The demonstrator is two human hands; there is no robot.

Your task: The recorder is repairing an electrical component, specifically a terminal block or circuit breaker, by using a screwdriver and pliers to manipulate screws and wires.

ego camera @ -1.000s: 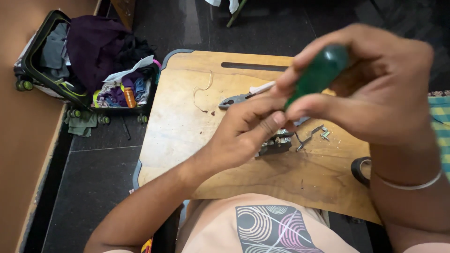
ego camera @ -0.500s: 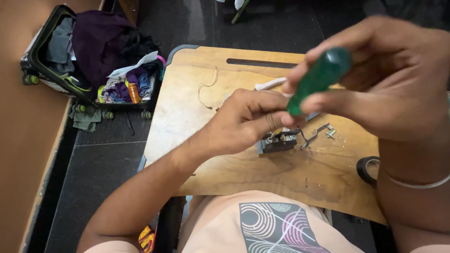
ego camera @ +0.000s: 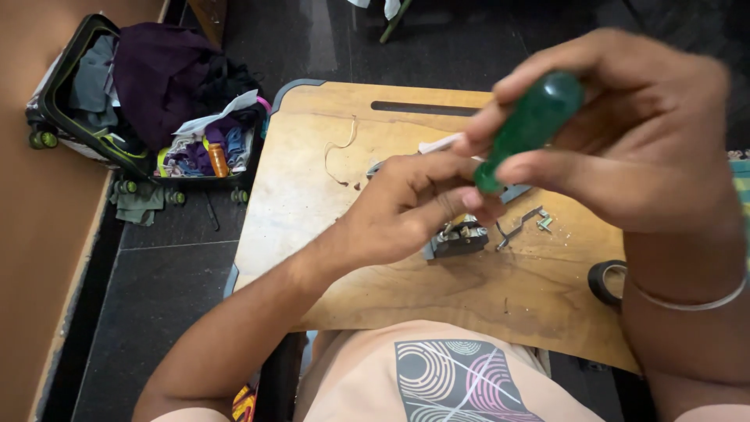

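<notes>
My right hand grips the green handle of a screwdriver, held above the wooden desk board. My left hand is curled with its fingertips pinched at the lower end of the screwdriver, whose shaft is hidden. Just beneath the left fingers lies a small grey metal and plastic part on the board. Loose small metal pieces rest to its right.
A roll of black tape sits at the board's right edge. A thin wire scrap lies on the board's left part. An open suitcase with clothes stands on the dark floor at left. A wooden wall runs along the left.
Both hands have drifted slightly right and the view shifted a little. The left fingers stay pinched at the screwdriver tip; the right hand keeps its hold on the green handle.
</notes>
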